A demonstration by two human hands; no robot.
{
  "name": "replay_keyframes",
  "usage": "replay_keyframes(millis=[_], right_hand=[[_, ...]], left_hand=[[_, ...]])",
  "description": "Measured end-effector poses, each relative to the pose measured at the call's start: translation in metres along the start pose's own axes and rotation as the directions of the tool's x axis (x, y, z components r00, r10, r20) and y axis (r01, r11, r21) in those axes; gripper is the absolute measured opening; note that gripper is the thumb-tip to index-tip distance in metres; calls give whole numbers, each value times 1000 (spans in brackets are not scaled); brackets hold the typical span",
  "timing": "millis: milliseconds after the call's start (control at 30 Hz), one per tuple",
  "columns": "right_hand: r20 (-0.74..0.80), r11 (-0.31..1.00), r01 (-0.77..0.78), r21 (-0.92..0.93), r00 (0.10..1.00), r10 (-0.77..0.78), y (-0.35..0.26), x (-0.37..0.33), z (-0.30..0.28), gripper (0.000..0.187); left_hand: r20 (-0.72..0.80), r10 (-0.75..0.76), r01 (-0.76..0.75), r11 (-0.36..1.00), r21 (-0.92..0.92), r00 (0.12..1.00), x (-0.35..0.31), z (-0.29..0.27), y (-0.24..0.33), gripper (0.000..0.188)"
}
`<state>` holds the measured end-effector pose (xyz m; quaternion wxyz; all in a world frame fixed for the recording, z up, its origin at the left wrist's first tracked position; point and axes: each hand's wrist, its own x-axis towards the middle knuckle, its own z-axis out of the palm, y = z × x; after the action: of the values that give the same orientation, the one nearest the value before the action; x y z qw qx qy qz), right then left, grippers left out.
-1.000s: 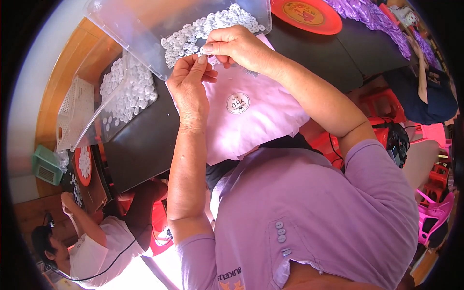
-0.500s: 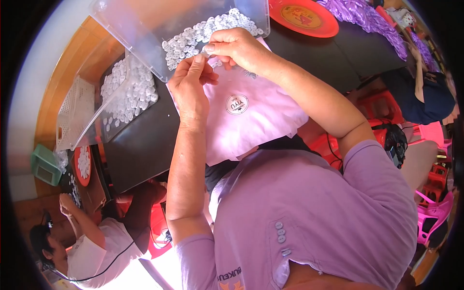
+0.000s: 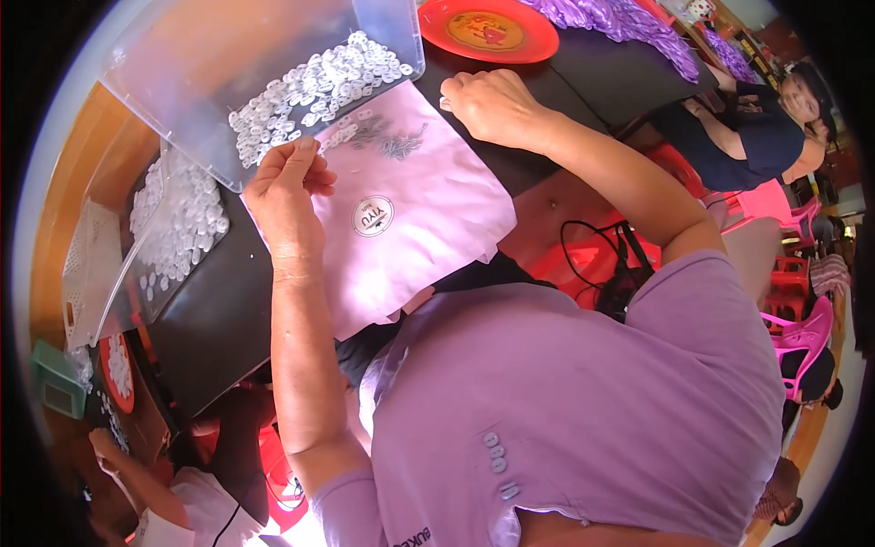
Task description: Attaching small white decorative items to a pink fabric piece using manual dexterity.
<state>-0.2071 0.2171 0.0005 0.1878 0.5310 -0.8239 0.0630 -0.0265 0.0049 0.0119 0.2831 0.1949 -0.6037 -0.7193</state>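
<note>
Toward the upper middle of the frame, I see loose grey slivers (image 3: 392, 141) on the pink cloth (image 3: 437, 196), down and left of the right hand (image 3: 488, 108) and nearer to it than to the left hand (image 3: 290, 182). Up and left, white pieces (image 3: 314, 87) heap in the clear bin (image 3: 196, 64), the heap's long axis slanting from lower left to upper right, its lower end just above the left hand. My right-hand view shows fingers curled, pinching a small white tab (image 3: 445, 103); the left is half-curled, thumb by forefinger, and I cannot tell whether anything sits between them
</note>
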Motion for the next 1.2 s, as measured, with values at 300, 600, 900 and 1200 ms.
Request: replay_keyframes(millis=[300, 600, 900, 1200], right_hand=[[163, 1000, 15, 0, 987, -15, 2, 2, -9, 23], [338, 994, -62, 94, 941, 27, 8, 23, -14, 23], [437, 996, -63, 60, 899, 31, 4, 27, -20, 21], [219, 766, -187, 615, 974, 62, -20, 33, -24, 33]], left_hand=[[36, -5, 5, 1000, 7, 999, -3, 3, -3, 16], [41, -29, 28, 999, 42, 999, -6, 5, 1, 15], [73, -1, -2, 999, 44, 997, -5, 8, 0, 13], [247, 105, -141, 981, 131, 963, -10, 14, -10, 17]])
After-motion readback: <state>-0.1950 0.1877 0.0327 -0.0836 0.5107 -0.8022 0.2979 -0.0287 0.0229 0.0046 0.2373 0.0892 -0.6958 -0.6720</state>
